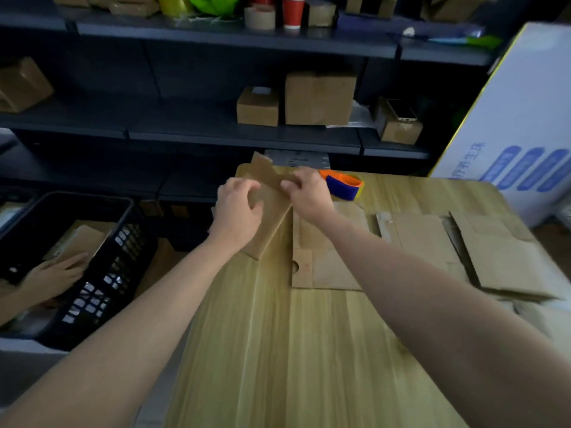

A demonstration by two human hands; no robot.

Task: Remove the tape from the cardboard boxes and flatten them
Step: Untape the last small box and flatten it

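A small brown cardboard box (272, 217) is held above the far left part of the wooden table (278, 350), tilted with one flap sticking up at the back. My left hand (238, 211) grips its left side with curled fingers. My right hand (306, 193) pinches the box's upper right edge near the raised flap. Whether any tape is under my fingers is hidden. Several flattened cardboard boxes (417, 242) lie spread on the table to the right of my right arm.
An orange and blue tape dispenser (343, 183) sits at the table's far edge behind my right hand. A black plastic crate (92, 257) holding cardboard stands left of the table, another person's hand (52, 276) reaching into it. Dark shelves (216, 131) with boxes fill the back; a large white carton (519, 125) stands right.
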